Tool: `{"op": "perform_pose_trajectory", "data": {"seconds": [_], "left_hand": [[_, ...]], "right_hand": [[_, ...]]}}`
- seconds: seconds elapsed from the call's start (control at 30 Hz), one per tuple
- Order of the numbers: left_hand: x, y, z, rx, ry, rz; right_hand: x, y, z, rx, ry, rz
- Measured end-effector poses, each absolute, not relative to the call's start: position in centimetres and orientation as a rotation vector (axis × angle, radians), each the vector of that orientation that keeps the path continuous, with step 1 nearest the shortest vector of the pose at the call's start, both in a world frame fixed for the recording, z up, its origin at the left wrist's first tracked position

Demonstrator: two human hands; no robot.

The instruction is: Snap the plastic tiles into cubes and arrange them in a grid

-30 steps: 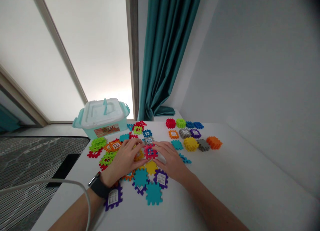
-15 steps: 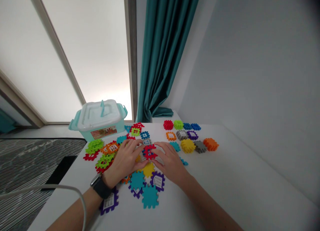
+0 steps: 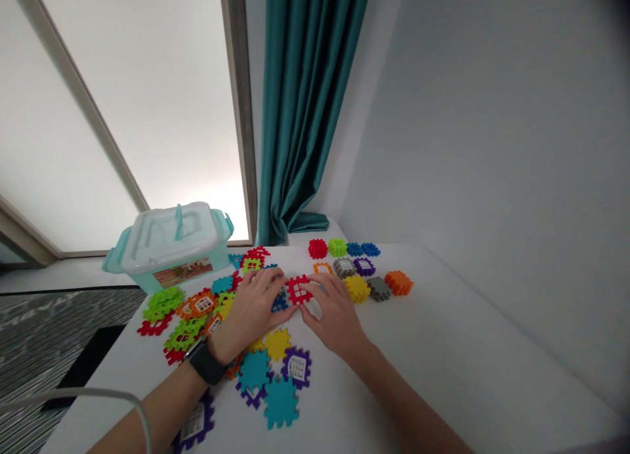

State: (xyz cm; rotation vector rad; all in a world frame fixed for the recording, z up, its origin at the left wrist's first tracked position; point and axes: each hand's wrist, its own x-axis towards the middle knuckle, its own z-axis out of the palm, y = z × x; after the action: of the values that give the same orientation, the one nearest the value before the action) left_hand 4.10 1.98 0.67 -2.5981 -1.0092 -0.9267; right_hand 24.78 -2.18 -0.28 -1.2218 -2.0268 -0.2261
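Between my two hands is a red interlocking window tile (image 3: 298, 290), its open window face turned up towards me. My left hand (image 3: 256, 303), with a dark watch on the wrist, pinches its left side with thumb and fingertips. My right hand (image 3: 335, 313) grips the opposite edge between thumb and fingers. A blue tile (image 3: 279, 302) shows partly under the left fingers. Near the wrists lie a yellow tile (image 3: 277, 344), a purple window tile (image 3: 296, 367) and a turquoise tile (image 3: 281, 403).
Sorted stacks stand at the back right, among them red (image 3: 317, 248), yellow (image 3: 357, 288) and orange (image 3: 399, 283) ones. Mixed green tiles (image 3: 165, 303) and others lie left. A lidded turquoise box (image 3: 180, 244) stands behind them. A white cable (image 3: 98, 393) crosses the lower left.
The camera view has turned a little, so the table things sit further left. The red tile, still between both hands, has moved slightly right over the table.
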Motion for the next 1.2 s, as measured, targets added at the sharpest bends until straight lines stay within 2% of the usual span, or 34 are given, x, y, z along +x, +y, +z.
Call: {"op": "perform_pose_trajectory", "data": {"seconds": [0.6,1.2], "left_hand": [[8.5,4.9,0.3,-2.718,-1.024,-0.855],[7.1,5.9,-2.5,-2.905,-1.075,-0.527]], "right_hand": [[30.5,0.3,-0.5,-1.301,-2.130,-0.131],[34.3,12.1,0.4,-1.496,-2.158,-0.107]]}}
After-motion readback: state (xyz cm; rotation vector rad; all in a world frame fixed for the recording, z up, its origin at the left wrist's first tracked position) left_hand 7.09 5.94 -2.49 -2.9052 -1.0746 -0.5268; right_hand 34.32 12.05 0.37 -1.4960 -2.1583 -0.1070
